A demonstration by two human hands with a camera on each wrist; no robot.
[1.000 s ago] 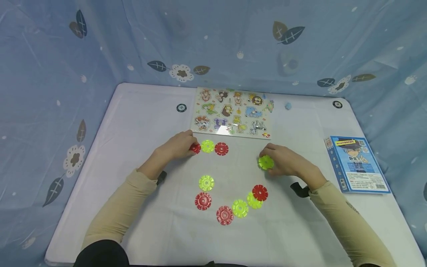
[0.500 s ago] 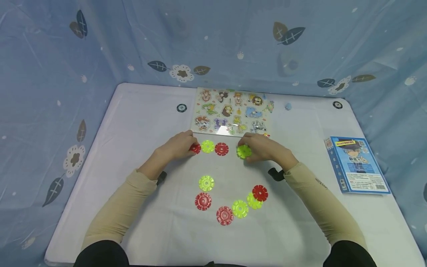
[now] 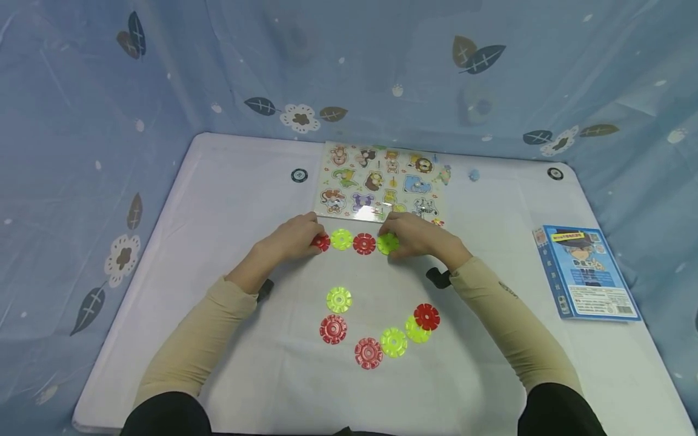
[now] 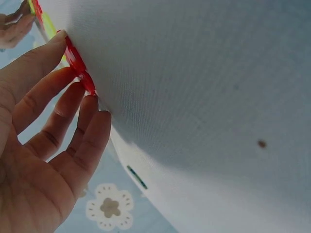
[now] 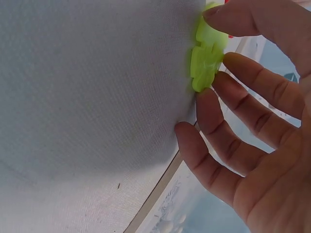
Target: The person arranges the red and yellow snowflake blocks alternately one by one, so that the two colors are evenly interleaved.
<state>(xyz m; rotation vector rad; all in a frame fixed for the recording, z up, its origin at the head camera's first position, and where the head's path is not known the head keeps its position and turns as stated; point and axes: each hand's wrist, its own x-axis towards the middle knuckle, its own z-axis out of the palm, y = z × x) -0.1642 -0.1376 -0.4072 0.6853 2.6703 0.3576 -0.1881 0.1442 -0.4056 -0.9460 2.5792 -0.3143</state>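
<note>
A row of notched plastic discs lies across the table: a red disc, a yellow-green disc, another red disc and a yellow-green disc at the right end. My left hand pinches the leftmost red disc, its thumb and fingertips at the edge in the left wrist view. At the other end my right hand holds the last yellow-green disc between thumb and fingers, flat against the white cloth in the right wrist view. Its left edge is beside the red neighbour; whether they touch I cannot tell.
Nearer me lie more discs, including a yellow-green one and red ones. An animal picture board lies just behind the row. A blue box stands right; a small blue piece lies behind.
My right hand has carried the yellow-green disc leftward and away from me to the row's right end, beside the red disc. The left hand has stayed on its red disc.
</note>
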